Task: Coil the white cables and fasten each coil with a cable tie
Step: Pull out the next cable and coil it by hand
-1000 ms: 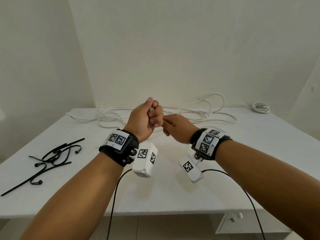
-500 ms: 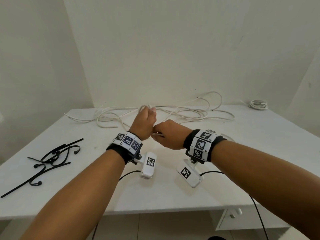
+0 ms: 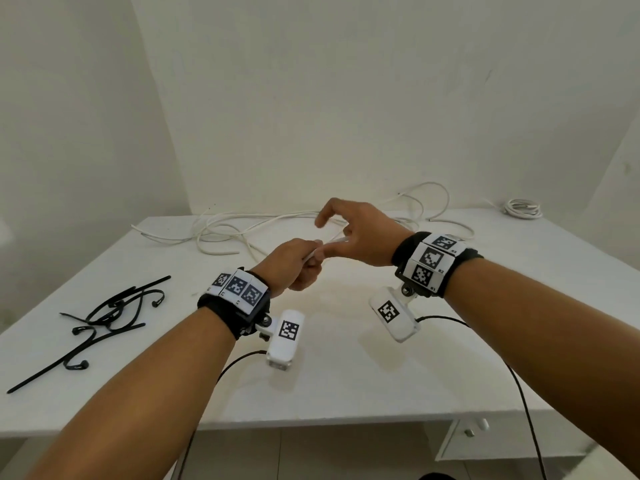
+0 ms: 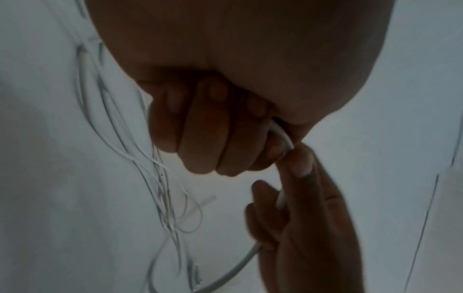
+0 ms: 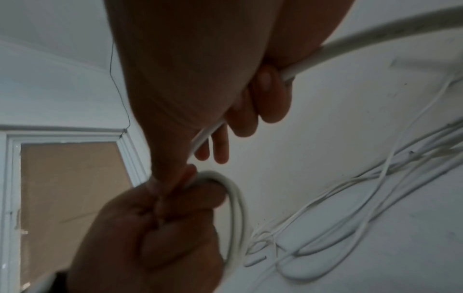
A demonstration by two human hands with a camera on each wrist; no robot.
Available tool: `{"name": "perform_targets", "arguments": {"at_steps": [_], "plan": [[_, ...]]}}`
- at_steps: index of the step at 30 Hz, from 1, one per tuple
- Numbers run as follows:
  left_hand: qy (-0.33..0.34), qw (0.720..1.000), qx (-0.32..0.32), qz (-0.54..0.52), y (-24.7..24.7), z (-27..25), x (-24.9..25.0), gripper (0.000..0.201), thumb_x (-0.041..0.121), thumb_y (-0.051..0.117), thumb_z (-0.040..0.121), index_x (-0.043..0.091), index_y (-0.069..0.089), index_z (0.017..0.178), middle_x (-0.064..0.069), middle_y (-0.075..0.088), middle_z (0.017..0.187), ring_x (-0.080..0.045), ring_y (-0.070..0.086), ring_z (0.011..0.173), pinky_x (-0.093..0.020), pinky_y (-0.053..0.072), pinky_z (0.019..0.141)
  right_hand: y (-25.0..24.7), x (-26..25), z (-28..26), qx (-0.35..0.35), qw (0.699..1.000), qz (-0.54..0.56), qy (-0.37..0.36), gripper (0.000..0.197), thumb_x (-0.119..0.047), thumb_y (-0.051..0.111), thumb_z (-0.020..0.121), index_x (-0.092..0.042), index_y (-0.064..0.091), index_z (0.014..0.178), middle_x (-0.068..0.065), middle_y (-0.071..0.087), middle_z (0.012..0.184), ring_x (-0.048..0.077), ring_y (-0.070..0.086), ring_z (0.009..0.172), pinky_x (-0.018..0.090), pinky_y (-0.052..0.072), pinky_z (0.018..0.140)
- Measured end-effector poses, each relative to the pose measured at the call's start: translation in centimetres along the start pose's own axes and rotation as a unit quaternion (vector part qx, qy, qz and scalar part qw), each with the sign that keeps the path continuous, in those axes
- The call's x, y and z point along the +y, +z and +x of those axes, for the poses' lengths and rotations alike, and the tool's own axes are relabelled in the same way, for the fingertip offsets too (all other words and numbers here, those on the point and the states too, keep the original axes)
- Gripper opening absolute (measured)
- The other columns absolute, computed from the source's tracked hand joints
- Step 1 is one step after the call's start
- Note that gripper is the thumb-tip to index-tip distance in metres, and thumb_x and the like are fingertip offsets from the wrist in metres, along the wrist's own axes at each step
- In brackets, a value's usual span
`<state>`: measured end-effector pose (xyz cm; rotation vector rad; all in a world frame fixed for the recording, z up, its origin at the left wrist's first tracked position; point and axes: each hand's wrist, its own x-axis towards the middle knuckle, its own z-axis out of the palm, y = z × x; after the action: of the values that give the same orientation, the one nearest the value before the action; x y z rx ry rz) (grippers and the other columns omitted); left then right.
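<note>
My left hand (image 3: pixel 298 268) is a fist above the table's middle, gripping small loops of a white cable (image 3: pixel 337 240). The loops bulge from the fist in the right wrist view (image 5: pixel 235 208). My right hand (image 3: pixel 360 233) is just right of it and a little farther, thumb tip against the left fist and forefinger raised and bent. The cable runs across its palm under the curled fingers (image 5: pixel 273 89) and away to the upper right. The left wrist view shows the left hand (image 4: pixel 213 128) and the right hand (image 4: pixel 300 208) with cable between them.
A loose tangle of white cables (image 3: pixel 242 226) sprawls along the back of the white table (image 3: pixel 346 375). A small coiled cable (image 3: pixel 521 207) lies at the far right corner. Several black cable ties (image 3: pixel 114 313) lie at the left. A drawer unit (image 3: pixel 467 434) stands under the table.
My right hand has moved up and to the right, away from the left fist, with its forefinger lifted. The left hand has dropped slightly and turned, still holding the loops.
</note>
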<state>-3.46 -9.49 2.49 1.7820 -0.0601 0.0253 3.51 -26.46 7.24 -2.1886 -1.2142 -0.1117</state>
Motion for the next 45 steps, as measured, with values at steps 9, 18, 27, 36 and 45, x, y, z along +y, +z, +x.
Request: {"name": "perform_targets", "arguments": {"at_steps": [9,18,27,36,45], "plan": [[-0.055,0.976,-0.037,-0.206,0.2,-0.1,1.2,0.058,0.031,0.024,0.103,0.021,0.037,0.047,0.007,0.021,0.036,-0.011,0.007,0.037,-0.021,0.004,0.043,1.8,1.7,-0.3,-0.012,0.991,0.132,0.005,0.012,-0.026,0.059,0.099,-0.014,0.061,0.102,-0.02,0.066,0.078,-0.01,0.057,0.066,0.006,0.038,0.065],[-0.076,0.974,0.001,-0.212,1.1,0.1,1.6,0.054,0.033,0.032,0.103,0.019,0.036,0.052,0.005,0.021,0.039,-0.01,0.019,0.03,-0.015,0.017,0.039,1.3,1.4,0.0,-0.023,1.0,0.004,-0.009,0.016,-0.02,0.064,0.09,-0.019,0.063,0.106,-0.011,0.066,0.085,-0.005,0.055,0.063,0.01,0.041,0.061],[-0.035,0.989,0.035,-0.143,1.5,-0.6,1.7,0.052,0.052,0.043,0.1,0.017,0.038,0.061,0.004,0.019,0.048,-0.012,0.018,0.037,-0.023,0.021,0.043,0.4,0.5,-0.3,-0.051,0.998,0.028,-0.015,0.021,-0.004,0.051,0.094,-0.014,0.062,0.11,-0.007,0.073,0.081,-0.008,0.059,0.062,0.006,0.039,0.06],[-0.077,0.984,-0.015,-0.158,1.0,-1.1,1.7,0.053,0.038,0.031,0.106,0.021,0.034,0.056,0.008,0.019,0.043,-0.011,0.007,0.04,-0.02,0.008,0.043,-0.7,1.2,-0.4,-0.042,0.995,0.084,-0.014,0.017,-0.022,0.077,0.085,-0.019,0.068,0.099,-0.008,0.074,0.093,0.009,0.066,0.075,0.022,0.053,0.075],[-0.025,0.967,0.021,-0.252,1.1,-1.6,2.7,0.048,0.039,0.029,0.106,0.02,0.032,0.062,0.008,0.02,0.044,-0.014,0.004,0.046,-0.025,0.007,0.044,-0.6,2.1,-0.9,0.043,0.986,0.161,0.013,0.017,-0.026,0.066,0.094,-0.015,0.077,0.089,-0.007,0.063,0.059,0.005,0.041,0.043,0.015,0.036,0.045]]}}
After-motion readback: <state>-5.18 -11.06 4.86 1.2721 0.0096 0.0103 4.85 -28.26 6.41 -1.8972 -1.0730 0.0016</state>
